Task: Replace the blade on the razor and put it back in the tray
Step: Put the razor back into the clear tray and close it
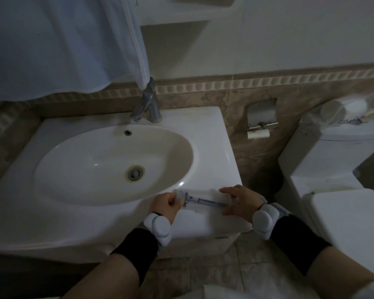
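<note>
From the head camera, we look down on a white sink (108, 162) set in a white tabletop (216, 160), with a tap (148, 104) behind the basin. On the front right part of that tabletop, just beside the basin's rim, lies a clear plastic tray (205, 194), hard to make out against the white surface.

Over the tray we see the razor (203, 201), lying roughly level with its head to the left and its handle to the right. The left hand (165, 205) is closed on the head end, its fingertips pinching the blade cartridge (180, 196). The right hand (239, 203) grips the far end of the handle between thumb and lower fingers, while its upper fingers are spread above the tray.

We judge that the task is in its middle or late part: the razor is out of its resting place and both hands are working at the joint between cartridge and handle. We cannot tell whether the cartridge under the left fingers is the old one coming off or the new one being pressed on; the light is dim and the parts small. We see no spare cartridge clearly. What surely remains is laying the razor back into the tray and letting go.
</note>
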Demonstrator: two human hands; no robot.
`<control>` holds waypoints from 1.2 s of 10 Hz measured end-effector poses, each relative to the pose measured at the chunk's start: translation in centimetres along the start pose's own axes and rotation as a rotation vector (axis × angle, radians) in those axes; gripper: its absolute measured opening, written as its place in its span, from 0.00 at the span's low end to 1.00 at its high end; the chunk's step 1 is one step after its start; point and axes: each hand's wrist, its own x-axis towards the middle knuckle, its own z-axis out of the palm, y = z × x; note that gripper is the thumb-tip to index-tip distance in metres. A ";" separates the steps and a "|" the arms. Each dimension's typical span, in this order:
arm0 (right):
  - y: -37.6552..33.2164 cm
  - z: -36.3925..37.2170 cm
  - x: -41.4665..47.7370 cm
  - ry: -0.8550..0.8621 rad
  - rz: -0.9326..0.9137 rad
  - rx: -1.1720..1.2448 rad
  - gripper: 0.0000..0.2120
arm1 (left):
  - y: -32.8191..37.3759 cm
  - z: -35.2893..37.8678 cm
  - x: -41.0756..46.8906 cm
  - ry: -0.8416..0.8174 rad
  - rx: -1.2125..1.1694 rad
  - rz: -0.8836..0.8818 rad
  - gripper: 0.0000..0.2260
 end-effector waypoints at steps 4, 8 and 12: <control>-0.3 0.0 -0.4 -0.004 0.001 -0.065 0.29 | 0.5 -0.2 -0.3 0.002 -0.095 0.024 0.06; -0.5 0.6 0.4 0.212 0.372 0.822 0.18 | 1.7 0.3 -1.6 0.098 -0.455 -0.350 0.17; -1.3 -0.1 -0.7 0.250 0.343 0.662 0.17 | 3.3 2.5 -1.6 0.174 -0.760 -0.407 0.31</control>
